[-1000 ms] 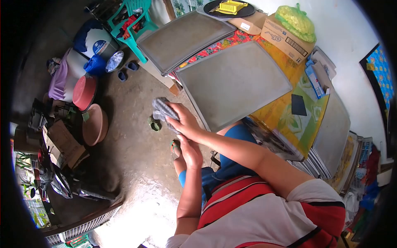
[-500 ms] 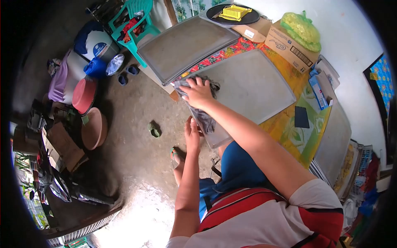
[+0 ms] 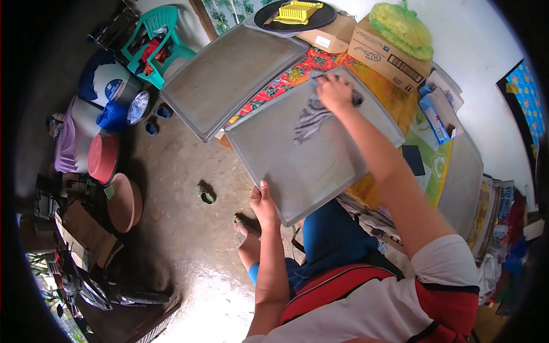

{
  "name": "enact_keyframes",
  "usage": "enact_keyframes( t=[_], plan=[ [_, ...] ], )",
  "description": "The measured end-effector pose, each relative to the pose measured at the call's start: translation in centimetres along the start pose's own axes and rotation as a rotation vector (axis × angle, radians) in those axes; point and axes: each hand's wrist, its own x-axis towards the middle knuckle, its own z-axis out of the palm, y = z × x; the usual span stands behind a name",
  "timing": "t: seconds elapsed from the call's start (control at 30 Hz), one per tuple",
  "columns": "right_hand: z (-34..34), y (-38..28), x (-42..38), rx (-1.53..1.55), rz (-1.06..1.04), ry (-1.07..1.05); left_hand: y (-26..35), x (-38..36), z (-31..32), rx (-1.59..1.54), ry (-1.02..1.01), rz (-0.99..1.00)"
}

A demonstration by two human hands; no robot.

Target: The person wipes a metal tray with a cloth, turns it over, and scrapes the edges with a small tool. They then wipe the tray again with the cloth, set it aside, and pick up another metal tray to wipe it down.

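A grey metal tray [image 3: 286, 166] lies in front of me, its near left corner jutting past the table edge. My left hand [image 3: 265, 206] grips that side, thumb on top of the rim and fingers out of sight underneath. Over the tray's far part, my right hand [image 3: 336, 91] presses a grey, crumpled cloth [image 3: 311, 119] against the surface. The fingers are bent over the cloth, slightly blurred. Beyond, to the left, another tray of the same kind [image 3: 234, 74] rests on the table.
On the table stand a cardboard box [image 3: 386, 54] topped by a yellow-green bag [image 3: 402, 28], a yellow plastic slicer [image 3: 297, 12] on a black round plate, and a blue carton [image 3: 434, 117]. A green chair [image 3: 157, 43], basins [image 3: 124, 203] and a green clog [image 3: 206, 194] are on the floor.
My right hand and the cloth have moved from the tray's left edge to its far right part. My left hand now has its thumb over the rim. The view has shifted slightly.
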Motion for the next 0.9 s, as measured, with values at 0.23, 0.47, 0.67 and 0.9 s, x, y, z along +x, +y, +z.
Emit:
enact_keyframes(
  t=[0.23,0.47,0.67,0.9],
  plan=[
    [-0.9,7.3,5.0,-0.231,0.142,-0.200,0.3,0.1,0.4,0.085,0.057,0.009],
    [-3.8,9.8,-2.0,-0.245,0.086,-0.236,-0.4,0.3,0.2,0.053,0.071,0.007],
    [-5.6,13.4,-12.1,-0.246,0.250,-0.221,0.6,-0.2,0.8,0.020,0.075,0.048],
    [-9.6,10.7,-17.5,-0.124,0.257,-0.359,-0.7,0.7,0.1,0.045,0.037,0.028]
  ],
)
